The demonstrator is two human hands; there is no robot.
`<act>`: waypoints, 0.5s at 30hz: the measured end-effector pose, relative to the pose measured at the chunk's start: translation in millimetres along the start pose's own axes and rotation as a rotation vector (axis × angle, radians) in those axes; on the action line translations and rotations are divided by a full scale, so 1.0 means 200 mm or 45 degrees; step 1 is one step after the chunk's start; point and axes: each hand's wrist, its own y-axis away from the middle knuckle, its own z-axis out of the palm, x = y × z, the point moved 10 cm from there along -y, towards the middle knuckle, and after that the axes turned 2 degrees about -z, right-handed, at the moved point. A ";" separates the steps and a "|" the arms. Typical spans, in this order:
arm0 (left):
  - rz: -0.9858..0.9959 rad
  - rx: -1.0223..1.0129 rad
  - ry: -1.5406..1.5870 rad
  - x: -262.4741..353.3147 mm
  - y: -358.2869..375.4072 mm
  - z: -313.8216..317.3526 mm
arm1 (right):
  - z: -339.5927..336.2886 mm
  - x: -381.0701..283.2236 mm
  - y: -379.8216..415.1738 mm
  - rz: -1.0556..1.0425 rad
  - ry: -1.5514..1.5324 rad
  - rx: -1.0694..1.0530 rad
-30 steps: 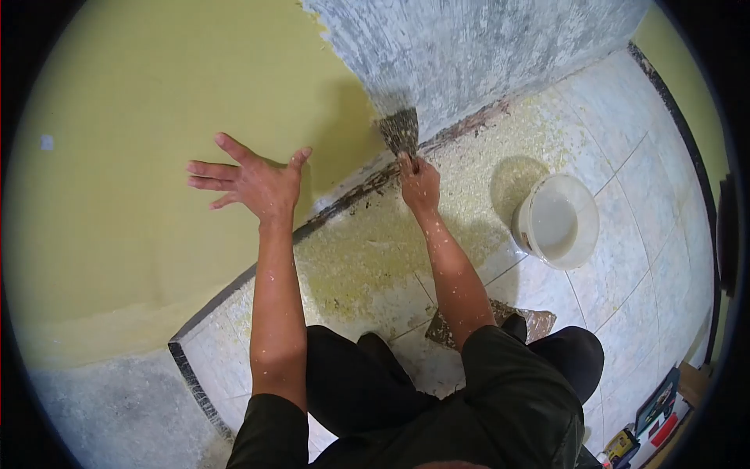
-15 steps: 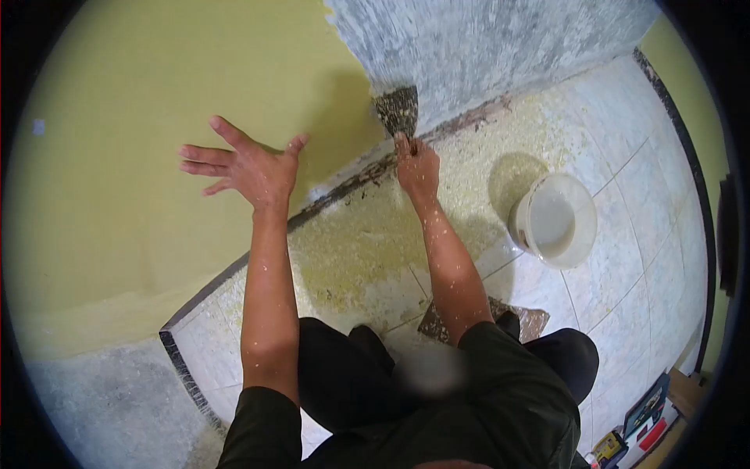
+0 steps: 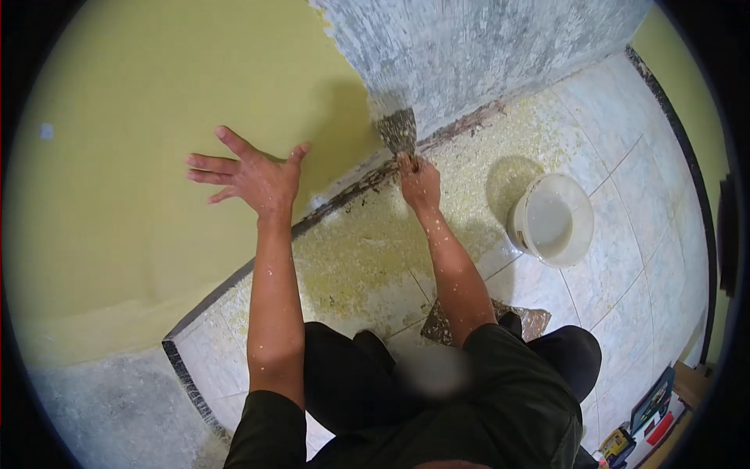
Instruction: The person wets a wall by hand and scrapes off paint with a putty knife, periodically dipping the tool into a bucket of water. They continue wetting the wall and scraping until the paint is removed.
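Note:
My right hand is closed round the handle of a broad scraper whose blade is speckled with paint bits. The blade lies at the foot of the wall, where bare grey plaster meets yellow paint. My left hand is spread with its fingers apart in front of the yellow wall and holds nothing. Flecks of paint dot both forearms.
A white bucket with cloudy liquid stands on the tiled floor to the right. Yellow flakes litter the tiles along the wall. A brown mat lies by my knees. Boxes and a yellow item sit at the lower right.
The scraper and my right hand have moved slightly down in the view, along the wall's lower edge. My left hand stays spread, shifted a little right and down.

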 end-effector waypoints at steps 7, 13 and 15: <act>0.010 0.029 -0.018 0.00 0.00 0.02 | -0.09 -0.15 -0.03 -0.190 -0.175 0.201; -0.008 -0.035 0.006 0.00 0.01 0.00 | -0.04 -0.08 -0.05 -0.085 -0.041 0.067; -0.010 -0.003 0.033 0.01 0.01 -0.01 | -0.06 -0.13 -0.03 -0.007 -0.089 0.015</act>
